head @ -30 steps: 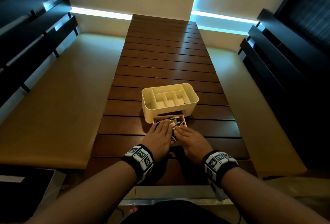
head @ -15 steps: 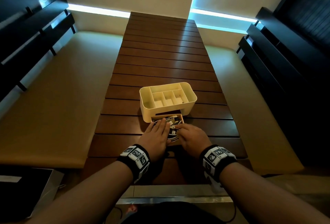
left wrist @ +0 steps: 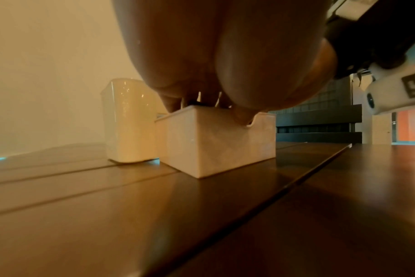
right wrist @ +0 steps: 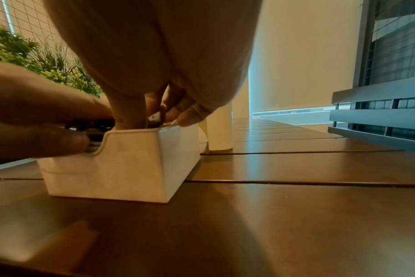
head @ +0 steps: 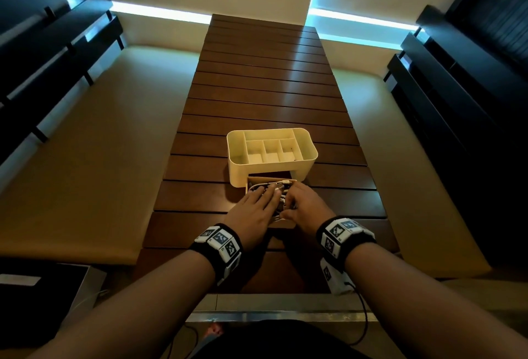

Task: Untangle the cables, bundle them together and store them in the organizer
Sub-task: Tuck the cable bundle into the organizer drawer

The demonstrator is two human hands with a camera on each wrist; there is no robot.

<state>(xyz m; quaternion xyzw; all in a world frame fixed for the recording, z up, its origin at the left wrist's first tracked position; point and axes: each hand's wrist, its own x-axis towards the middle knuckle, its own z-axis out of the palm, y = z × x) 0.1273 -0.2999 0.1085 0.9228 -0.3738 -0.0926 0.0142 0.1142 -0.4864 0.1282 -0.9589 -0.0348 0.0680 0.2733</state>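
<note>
A cream organizer (head: pixel 310 160) with several bare top compartments stands on the slatted wooden table (head: pixel 265 87). Its drawer (right wrist: pixel 121 165) is pulled out toward me and holds a bundle of white and dark cables (head: pixel 281 185). My left hand (head: pixel 258 204) lies flat over the drawer's left side, straight fingers pressing on the cables. My right hand (head: pixel 300 201) is at the drawer's right side, fingers and thumb curled down around the cables. The hands hide most of the bundle.
Padded benches run along both sides of the table, left (head: pixel 85 144) and right (head: pixel 414 181), with dark slatted backs behind them. The table's far half stretches bare beyond the organizer. A white box (head: pixel 43 287) sits on the floor at the lower left.
The drawer has slid out toward me, with both hands coming back with it. My right fingers have curled deeper into the cables.
</note>
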